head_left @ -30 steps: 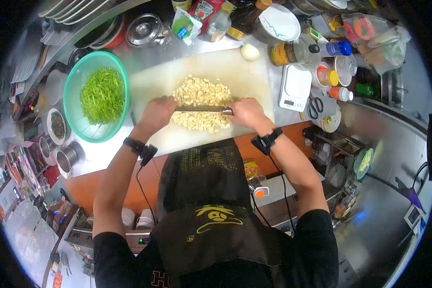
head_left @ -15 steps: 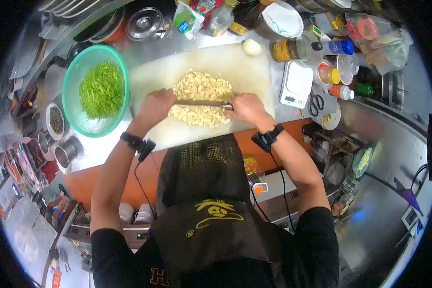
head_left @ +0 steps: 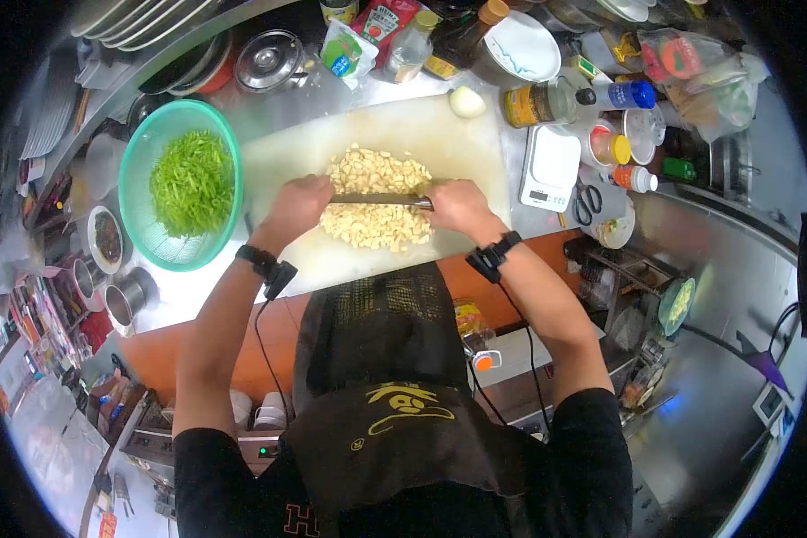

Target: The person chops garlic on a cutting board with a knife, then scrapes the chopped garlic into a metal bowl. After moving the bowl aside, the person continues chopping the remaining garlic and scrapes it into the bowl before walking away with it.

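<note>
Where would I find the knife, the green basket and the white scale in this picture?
Knife (head_left: 378, 199): head view, on the middle of the blade.
Green basket (head_left: 157, 242): head view, on a bare patch of its inner wall.
White scale (head_left: 554, 161): head view, on its flat top.

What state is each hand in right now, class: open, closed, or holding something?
Left hand: closed on the far end of the knife.
Right hand: closed, holding the knife by its handle.

This is a kitchen. A cutting board (head_left: 471, 161), colander (head_left: 126, 184) and scale (head_left: 553, 160) share the metal bench (head_left: 269, 108). Stacked plates (head_left: 49, 117) sit nearby.
</note>
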A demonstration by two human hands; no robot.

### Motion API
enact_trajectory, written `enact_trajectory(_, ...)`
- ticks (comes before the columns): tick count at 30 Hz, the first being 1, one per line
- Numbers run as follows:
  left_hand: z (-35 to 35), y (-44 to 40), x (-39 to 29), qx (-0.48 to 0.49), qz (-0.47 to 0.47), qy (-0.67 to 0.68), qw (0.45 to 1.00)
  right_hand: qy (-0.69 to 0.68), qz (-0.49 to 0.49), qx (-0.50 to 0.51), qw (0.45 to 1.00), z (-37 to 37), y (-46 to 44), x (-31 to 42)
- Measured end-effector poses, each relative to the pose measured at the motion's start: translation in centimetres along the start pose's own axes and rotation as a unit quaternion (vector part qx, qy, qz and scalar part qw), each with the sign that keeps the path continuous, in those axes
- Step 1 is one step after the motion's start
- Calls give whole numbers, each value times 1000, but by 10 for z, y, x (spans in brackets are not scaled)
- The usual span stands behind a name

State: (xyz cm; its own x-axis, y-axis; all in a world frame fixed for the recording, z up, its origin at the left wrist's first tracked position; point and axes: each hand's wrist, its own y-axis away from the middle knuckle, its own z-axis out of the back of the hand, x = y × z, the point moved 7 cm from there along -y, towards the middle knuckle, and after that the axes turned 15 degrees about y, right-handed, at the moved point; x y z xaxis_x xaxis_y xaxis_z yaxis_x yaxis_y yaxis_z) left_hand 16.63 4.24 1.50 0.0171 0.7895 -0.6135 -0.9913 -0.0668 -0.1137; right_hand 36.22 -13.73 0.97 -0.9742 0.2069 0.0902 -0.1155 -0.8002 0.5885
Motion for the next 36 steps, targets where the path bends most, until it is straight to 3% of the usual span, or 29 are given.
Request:
enact_trajectory(6, 2, 7, 6, 10, 21, -13, 1000, -26, 1, -58, 998, 3, 7, 3)
enact_trajectory(9, 10, 7, 9, 30, 67, -52, 996, 12, -6, -9, 1000, 25, 13, 6)
enact_trajectory(10, 18, 2, 2, 14, 28, -60, 998, 8, -13, -12, 1000, 17, 5, 5)
enact_trajectory(18, 14, 4, 15, 0, 21, -40, 999, 8, -13, -53, 998, 28, 1, 7)
enact_trajectory(25, 4, 18, 19, 32, 52, -18, 998, 14, 12, 20, 1000, 5, -18, 17)
enact_trajectory(28, -6, 22, 31, 63, 77, -45, 994, -53, -12, 8, 998, 12, -17, 15)
enact_trajectory(31, 22, 13, 19, 9, 48, -21, 999, -29, -2, -39, 999, 35, -9, 14)
enact_trajectory(36, 31, 21, 3, 14, 75, -45, 996, 2, 16, 12, 1000, 37, -8, 17)
